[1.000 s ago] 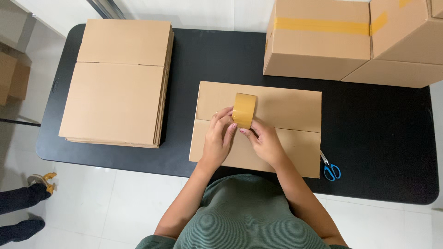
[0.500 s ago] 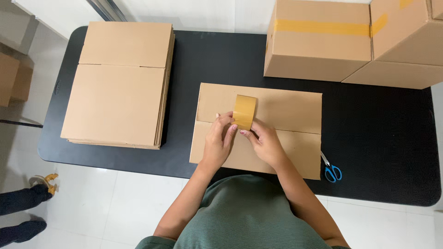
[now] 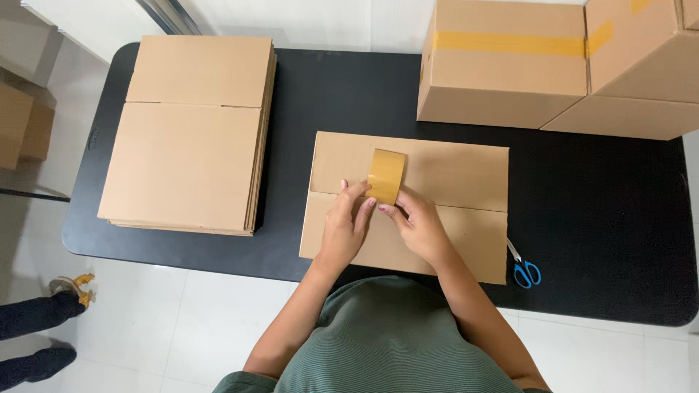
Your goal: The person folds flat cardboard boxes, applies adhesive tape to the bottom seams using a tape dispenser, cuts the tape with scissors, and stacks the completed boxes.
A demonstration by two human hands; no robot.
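Both hands, left (image 3: 344,227) & right (image 3: 420,227), pinch the tape (image 3: 385,176) standing on a flat box (image 3: 451,175). Scissors (image 3: 523,266) lie nearby.

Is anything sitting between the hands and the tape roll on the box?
Nothing visible. Both the left hand and right hand touch the tape roll, which stands on the cardboard box.

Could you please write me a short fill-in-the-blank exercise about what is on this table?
1. Both hands, left hand and right hand, hold a roll of ____ over the box.
2. The scissors have ____ handles.
3. The stack of flattened boxes lies to the person's ____.

Missing words: tape; blue; left
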